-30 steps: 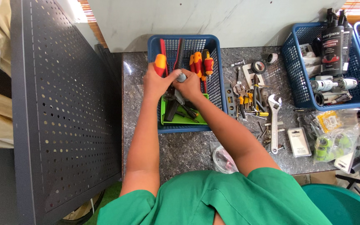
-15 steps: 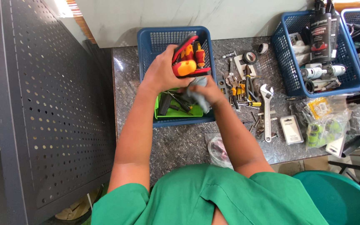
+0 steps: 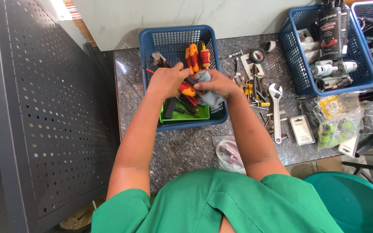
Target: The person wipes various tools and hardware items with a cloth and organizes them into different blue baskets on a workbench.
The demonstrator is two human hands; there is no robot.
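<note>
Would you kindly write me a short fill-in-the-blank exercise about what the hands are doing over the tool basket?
1. The right hand grips a grey ____.
2. The left hand holds a red-and-yellow-handled ____.
3. Both hands work above a ____ plastic basket.
4. An adjustable wrench lies on the ____ of that basket.

Missing words: cloth; screwdriver; blue; right

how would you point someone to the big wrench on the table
Start at the blue basket under both hands on the stone table. Right of it, among small loose tools, lies the silver adjustable wrench, the longest piece there, jaw end pointing away from the person.
</note>
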